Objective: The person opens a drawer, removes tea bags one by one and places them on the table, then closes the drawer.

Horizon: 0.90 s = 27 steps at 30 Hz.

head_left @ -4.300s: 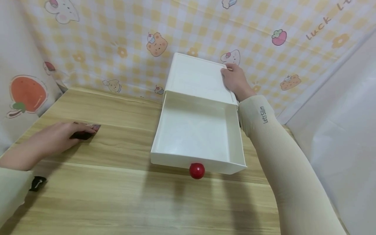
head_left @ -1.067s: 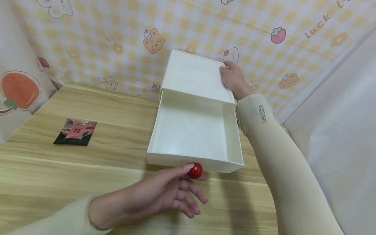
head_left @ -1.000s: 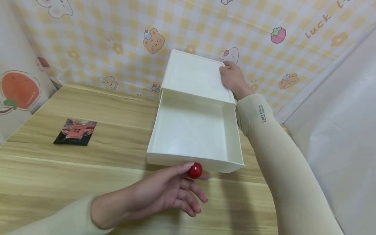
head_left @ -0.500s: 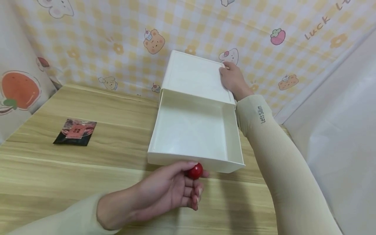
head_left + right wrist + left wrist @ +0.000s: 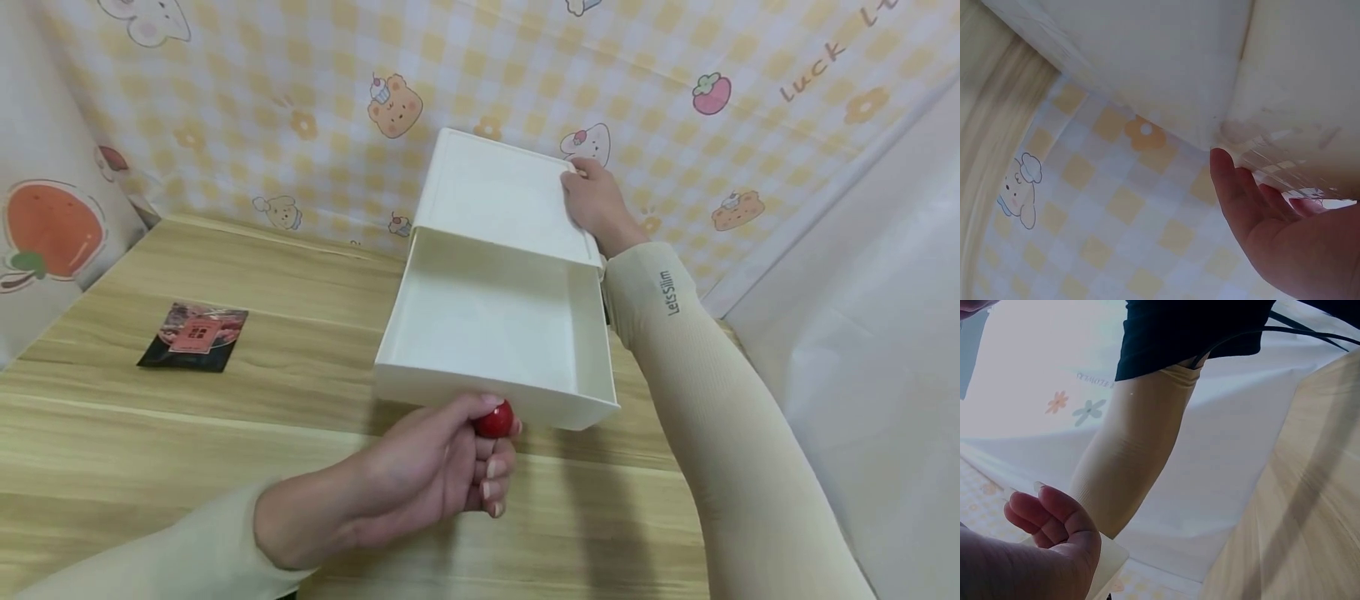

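Note:
A white storage box (image 5: 510,192) sits tilted toward me at the back of the table, its white drawer (image 5: 420,383) pulled well out and bare inside. My left hand (image 5: 420,475) pinches the round red knob (image 5: 494,420) on the drawer front, thumb on top and the other fingers curled below. In the left wrist view this hand (image 5: 1054,544) shows curled fingers; the knob is hidden there. My right hand (image 5: 596,204) grips the casing's far right edge. From the right wrist view, its fingers (image 5: 1235,194) lie against the box wall.
On the table's left lies a flat black-and-red packet (image 5: 197,337). A yellow checked curtain (image 5: 300,75) hangs right behind the box, and white sheets (image 5: 862,333) close off the sides. The wooden tabletop (image 5: 187,467) runs beneath the hands.
My left hand let go of the packet earlier and came over to the knob. Its fingers have since curled in, and the drawer has slid slightly inward. My right hand stays put.

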Available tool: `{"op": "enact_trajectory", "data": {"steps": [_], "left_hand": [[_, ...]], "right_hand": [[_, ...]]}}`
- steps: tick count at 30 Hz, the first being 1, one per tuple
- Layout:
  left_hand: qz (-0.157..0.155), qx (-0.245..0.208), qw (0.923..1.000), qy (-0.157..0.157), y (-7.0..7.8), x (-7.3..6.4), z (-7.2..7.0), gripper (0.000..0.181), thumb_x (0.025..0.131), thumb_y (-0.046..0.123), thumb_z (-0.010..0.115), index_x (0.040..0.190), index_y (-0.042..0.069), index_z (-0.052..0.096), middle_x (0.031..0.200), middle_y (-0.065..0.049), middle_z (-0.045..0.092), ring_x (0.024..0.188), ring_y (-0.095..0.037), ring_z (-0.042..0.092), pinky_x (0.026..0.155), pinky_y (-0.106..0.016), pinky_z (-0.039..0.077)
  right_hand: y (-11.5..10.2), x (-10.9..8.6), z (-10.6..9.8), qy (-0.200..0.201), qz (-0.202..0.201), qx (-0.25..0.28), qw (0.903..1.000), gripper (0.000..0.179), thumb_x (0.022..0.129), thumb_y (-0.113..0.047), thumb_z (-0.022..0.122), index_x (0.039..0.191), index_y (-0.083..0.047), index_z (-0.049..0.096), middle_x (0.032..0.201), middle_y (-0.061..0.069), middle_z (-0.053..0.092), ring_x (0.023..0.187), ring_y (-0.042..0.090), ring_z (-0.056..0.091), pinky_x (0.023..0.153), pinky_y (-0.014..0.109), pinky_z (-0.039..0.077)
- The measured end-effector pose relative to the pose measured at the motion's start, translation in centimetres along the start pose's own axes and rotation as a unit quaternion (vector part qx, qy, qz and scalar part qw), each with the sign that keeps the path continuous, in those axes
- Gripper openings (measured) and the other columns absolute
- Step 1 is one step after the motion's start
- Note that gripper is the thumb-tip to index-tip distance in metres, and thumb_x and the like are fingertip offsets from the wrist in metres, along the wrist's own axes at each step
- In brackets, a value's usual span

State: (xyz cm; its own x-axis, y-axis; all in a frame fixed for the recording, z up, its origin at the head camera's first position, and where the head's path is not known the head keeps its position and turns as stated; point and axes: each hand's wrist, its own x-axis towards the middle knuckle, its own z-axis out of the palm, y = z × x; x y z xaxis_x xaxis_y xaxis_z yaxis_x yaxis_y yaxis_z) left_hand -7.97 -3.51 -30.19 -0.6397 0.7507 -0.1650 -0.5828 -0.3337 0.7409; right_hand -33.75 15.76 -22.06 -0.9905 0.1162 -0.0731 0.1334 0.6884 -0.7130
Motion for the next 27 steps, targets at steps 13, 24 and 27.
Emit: {"op": "enact_trajectory", "data": {"steps": [13, 24, 27], "left_hand": [[0.02, -0.012, 0.9997, 0.012, 1.1, 1.7, -0.3, 0.028, 0.109, 0.033, 0.027, 0.098, 0.012, 0.041, 0.075, 0.003, 0.04, 0.071, -0.012, 0.04, 0.072, -0.024, 0.042], [0.045, 0.003, 0.9985, 0.032, 2.1, 2.9, -0.9, 0.03, 0.109, 0.035, 0.025, 0.103, 0.012, 0.043, 0.073, 0.003, 0.044, 0.07, -0.013, 0.043, 0.071, -0.025, 0.044], [0.05, 0.001, 0.9983, 0.028, 2.3, 3.2, -1.1, 0.03, 0.109, 0.036, 0.025, 0.102, 0.012, 0.043, 0.072, 0.004, 0.046, 0.069, -0.012, 0.044, 0.071, -0.024, 0.045]], "right_hand": [[-0.2, -0.2, 0.0, -0.002, 0.0, 0.008, 1.0, 0.052, 0.109, -0.034, 0.034, 0.16, -0.025, 0.028, 0.165, -0.002, 0.033, 0.147, 0.013, 0.036, 0.123, 0.028, 0.029], [0.0, 0.0, 0.0, -0.01, 0.003, 0.019, 0.9998, 0.053, 0.109, -0.035, 0.034, 0.161, -0.028, 0.026, 0.166, -0.002, 0.031, 0.145, 0.013, 0.039, 0.121, 0.028, 0.031], [0.1, 0.1, -0.1, -0.012, 0.006, 0.019, 0.9997, 0.052, 0.109, -0.036, 0.033, 0.161, -0.028, 0.025, 0.166, -0.003, 0.03, 0.146, 0.014, 0.038, 0.122, 0.029, 0.031]]}}
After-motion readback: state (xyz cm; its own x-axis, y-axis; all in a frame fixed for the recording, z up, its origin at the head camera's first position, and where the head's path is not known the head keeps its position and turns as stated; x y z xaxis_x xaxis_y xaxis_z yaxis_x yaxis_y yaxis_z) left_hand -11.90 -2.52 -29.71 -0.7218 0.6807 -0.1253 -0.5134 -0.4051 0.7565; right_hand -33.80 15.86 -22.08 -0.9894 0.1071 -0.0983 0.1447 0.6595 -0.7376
